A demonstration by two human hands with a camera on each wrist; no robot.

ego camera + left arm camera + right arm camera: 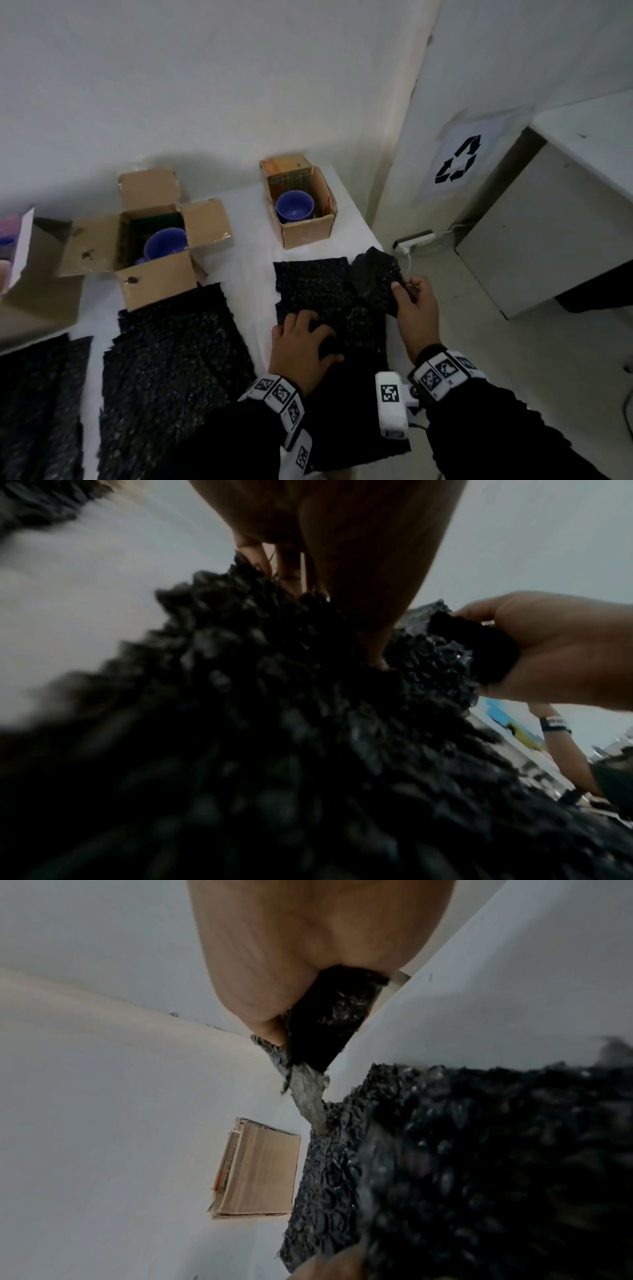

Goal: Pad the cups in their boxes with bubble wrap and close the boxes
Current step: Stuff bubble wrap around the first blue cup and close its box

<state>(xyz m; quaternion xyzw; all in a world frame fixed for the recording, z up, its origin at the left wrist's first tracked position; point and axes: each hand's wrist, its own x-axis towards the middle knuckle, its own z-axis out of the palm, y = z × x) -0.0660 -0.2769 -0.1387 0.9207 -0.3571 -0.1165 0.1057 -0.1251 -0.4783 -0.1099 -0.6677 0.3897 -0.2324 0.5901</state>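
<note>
Two open cardboard boxes stand at the back of the white table [250, 246]. The left box [156, 284] and the right box [306, 229] each hold a blue cup [166, 243] [294, 205]. A black bubble wrap sheet [322, 294] lies in front of the right box. My left hand [305, 342] presses down on it with spread fingers. My right hand [412, 305] pinches its far right corner [375, 274] and lifts it, folded over. The left wrist view shows my left hand [342, 547] on the wrap [274, 723] and my right hand [565, 653]. In the right wrist view my right hand [308, 947] pinches the corner [329, 1020].
More black bubble wrap sheets [171, 359] [37, 394] lie on the table to the left. A third open box [37, 274] sits at the far left edge. Right of the table, on the floor, are a power strip [414, 240] and a white cabinet [548, 222].
</note>
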